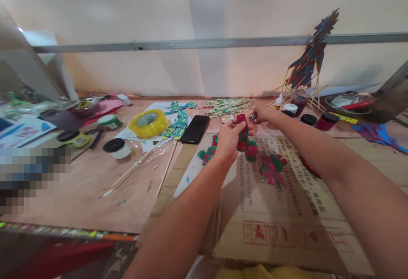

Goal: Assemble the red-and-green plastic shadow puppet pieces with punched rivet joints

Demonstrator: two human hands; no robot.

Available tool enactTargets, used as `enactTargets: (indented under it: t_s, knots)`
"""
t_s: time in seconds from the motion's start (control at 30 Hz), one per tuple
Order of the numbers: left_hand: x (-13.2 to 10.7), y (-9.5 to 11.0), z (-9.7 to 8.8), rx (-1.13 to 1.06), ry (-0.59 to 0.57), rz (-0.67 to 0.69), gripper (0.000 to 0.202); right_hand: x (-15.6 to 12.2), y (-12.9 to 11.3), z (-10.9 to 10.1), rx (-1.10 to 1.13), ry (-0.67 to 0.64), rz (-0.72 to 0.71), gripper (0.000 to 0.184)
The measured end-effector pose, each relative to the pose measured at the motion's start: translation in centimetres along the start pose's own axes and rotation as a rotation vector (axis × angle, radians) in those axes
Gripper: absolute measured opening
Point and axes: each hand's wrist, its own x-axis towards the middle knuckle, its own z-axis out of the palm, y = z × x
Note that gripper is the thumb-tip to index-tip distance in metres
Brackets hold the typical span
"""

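My left hand (228,139) is closed round a red and green cut-out puppet piece (242,136), holding it upright above a flattened cardboard sheet (287,211). More red and green cut-out pieces (272,168) lie on the cardboard just right of it. My right hand (263,111) reaches further back, its fingers pinched at a small round patterned thing (254,118) on the table. A similar round lid (227,118) lies just to its left.
A black phone (195,129), a yellow tape roll (148,123), green cut-outs (178,119), thin wooden sticks (165,169) and paint jars (117,147) lie to the left. Jars (327,121), a small bottle (279,100) and a standing puppet on sticks (310,56) are at the back right.
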Motion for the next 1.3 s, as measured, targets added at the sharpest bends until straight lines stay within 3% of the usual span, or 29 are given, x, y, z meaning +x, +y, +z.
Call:
enactTargets:
  t_s: [0.2,0.4,0.73,0.83,1.0,1.3]
  knots:
    - [0.0,0.1,-0.1,-0.002,0.005,0.012,0.011,-0.1,0.2,-0.1,-0.026,-0.044,0.053,0.035]
    - [0.1,0.0,-0.1,0.009,0.009,0.012,0.009,-0.5,0.7,-0.6,-0.021,0.032,0.054,0.019]
    - [0.1,0.0,-0.2,0.003,-0.002,0.020,0.008,-0.7,0.1,1.2,-0.006,0.036,0.093,0.031]
    - [0.0,0.0,-0.2,0.005,0.002,0.014,0.008,-0.7,0.2,1.1,0.027,0.056,0.090,0.028]
    - [0.0,0.0,-0.1,0.004,-0.006,0.018,0.004,-1.0,0.5,0.6,0.118,0.179,0.078,0.008]
    - [0.0,-0.5,0.0,0.036,-0.032,-0.040,0.010,-4.2,0.2,-0.6,0.375,0.441,0.052,0.008]
